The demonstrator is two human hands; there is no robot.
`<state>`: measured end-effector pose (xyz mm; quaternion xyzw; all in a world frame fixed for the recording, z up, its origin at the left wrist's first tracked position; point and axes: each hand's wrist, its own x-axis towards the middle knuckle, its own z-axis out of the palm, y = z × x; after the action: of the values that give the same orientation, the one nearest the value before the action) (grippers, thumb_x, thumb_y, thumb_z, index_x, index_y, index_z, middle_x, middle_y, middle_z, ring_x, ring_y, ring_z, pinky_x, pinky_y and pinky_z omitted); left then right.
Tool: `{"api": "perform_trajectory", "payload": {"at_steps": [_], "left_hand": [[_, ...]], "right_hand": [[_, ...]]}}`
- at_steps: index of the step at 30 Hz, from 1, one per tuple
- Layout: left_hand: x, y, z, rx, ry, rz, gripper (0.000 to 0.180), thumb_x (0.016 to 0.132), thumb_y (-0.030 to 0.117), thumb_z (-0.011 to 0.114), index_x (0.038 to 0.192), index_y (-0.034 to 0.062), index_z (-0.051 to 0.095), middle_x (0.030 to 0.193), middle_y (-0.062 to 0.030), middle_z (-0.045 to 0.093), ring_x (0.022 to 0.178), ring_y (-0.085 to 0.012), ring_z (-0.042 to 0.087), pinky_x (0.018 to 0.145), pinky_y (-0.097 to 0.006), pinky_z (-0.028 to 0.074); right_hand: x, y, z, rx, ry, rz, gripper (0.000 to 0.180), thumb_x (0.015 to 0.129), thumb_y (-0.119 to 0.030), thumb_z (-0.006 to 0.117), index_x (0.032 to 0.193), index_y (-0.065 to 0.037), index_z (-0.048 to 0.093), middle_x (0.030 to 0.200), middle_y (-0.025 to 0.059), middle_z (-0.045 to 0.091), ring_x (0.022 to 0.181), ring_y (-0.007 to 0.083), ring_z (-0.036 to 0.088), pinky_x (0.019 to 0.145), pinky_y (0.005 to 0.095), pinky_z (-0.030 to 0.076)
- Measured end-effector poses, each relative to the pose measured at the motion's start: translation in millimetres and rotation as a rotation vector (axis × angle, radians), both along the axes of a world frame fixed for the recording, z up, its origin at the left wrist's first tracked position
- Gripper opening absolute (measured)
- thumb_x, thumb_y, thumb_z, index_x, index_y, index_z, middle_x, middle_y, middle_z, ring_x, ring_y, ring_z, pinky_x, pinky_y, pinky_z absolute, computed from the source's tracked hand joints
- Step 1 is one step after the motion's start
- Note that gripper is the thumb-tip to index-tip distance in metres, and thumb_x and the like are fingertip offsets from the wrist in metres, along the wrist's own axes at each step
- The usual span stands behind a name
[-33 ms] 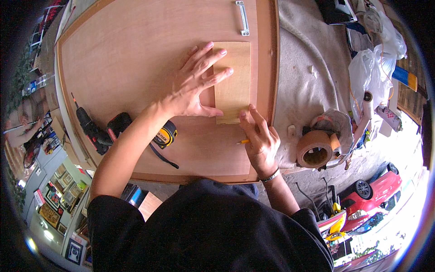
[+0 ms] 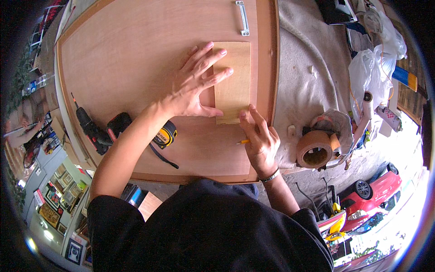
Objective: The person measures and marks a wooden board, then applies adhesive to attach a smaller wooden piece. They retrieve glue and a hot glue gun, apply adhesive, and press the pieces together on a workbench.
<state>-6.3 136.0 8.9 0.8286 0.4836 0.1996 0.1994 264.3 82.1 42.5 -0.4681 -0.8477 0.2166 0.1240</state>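
A small light wooden board [image 2: 238, 63] lies on a large reddish plywood panel [image 2: 136, 54], close to the panel's right edge. My left hand [image 2: 192, 86] rests flat on the small board with fingers spread, pressing it down. My right hand [image 2: 260, 140] sits just below the board's lower right corner, index finger touching that corner. It grips a yellow pencil [image 2: 243, 142], whose tip points left just below the board's lower edge.
A yellow and black tape measure [image 2: 165, 135] and a black cordless drill [image 2: 93, 129] lie on the panel under my left forearm. A metal handle [image 2: 242, 18] is fixed near the panel's far edge. A roll of brown tape [image 2: 316, 148] and plastic bags [image 2: 367, 68] sit on grey cloth [image 2: 308, 81] at right.
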Motion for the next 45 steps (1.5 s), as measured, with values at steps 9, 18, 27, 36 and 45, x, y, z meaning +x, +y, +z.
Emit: {"api": "perform_trajectory", "payload": {"at_steps": [9, 18, 27, 36, 45], "left_hand": [[33, -5, 64, -0.263, 0.34, 0.044, 0.088, 0.072, 0.041, 0.081, 0.144, 0.0052, 0.045, 0.157, -0.0173, 0.033, 0.147, -0.0349, 0.029, 0.123, -0.046, 0.025], [71, -14, 36, 0.076, 0.428, 0.248, 0.033, 0.082, 0.011, 0.063, 0.111, -0.0056, 0.066, 0.138, -0.0256, 0.053, 0.129, -0.0363, 0.052, 0.107, -0.043, 0.046], [67, -14, 39, 0.061, 0.465, 0.238, 0.035, 0.085, 0.018, 0.062, 0.112, -0.0034, 0.067, 0.139, -0.0264, 0.053, 0.13, -0.0356, 0.051, 0.112, -0.044, 0.04], [66, -9, 48, 0.055, 0.458, 0.21, 0.035, 0.082, 0.017, 0.063, 0.111, -0.0029, 0.068, 0.139, -0.0264, 0.053, 0.129, -0.0355, 0.051, 0.111, -0.045, 0.041], [65, -9, 38, 0.073, 0.422, 0.202, 0.031, 0.082, 0.016, 0.066, 0.108, -0.0003, 0.068, 0.133, -0.0217, 0.055, 0.125, -0.0337, 0.052, 0.106, -0.045, 0.046]], "right_hand": [[16, 75, 51, 0.064, 0.413, -0.223, 0.056, 0.103, -0.041, 0.034, 0.093, 0.003, 0.067, 0.087, 0.0166, 0.058, 0.084, 0.029, 0.053, 0.076, 0.0387, 0.045], [-83, 193, -10, -0.48, 0.626, 0.025, 0.026, 0.101, -0.021, 0.06, 0.101, 0.003, 0.068, 0.086, 0.0092, 0.075, 0.081, 0.0138, 0.071, 0.072, 0.028, 0.054], [-95, 208, -19, -0.404, 0.492, 0.244, 0.02, 0.098, -0.02, 0.062, 0.097, -0.002, 0.07, 0.083, 0.012, 0.074, 0.077, 0.026, 0.073, 0.07, 0.0358, 0.054], [-60, 225, 0, -0.315, 0.241, 0.207, 0.025, 0.097, -0.026, 0.064, 0.095, -0.002, 0.072, 0.076, 0.0124, 0.071, 0.068, 0.0291, 0.07, 0.063, 0.0356, 0.054], [-34, 151, -2, -0.092, 0.513, -0.229, 0.015, 0.089, -0.01, 0.072, 0.101, -0.003, 0.075, 0.093, 0.0123, 0.075, 0.084, 0.0219, 0.071, 0.074, 0.0313, 0.055]]}}
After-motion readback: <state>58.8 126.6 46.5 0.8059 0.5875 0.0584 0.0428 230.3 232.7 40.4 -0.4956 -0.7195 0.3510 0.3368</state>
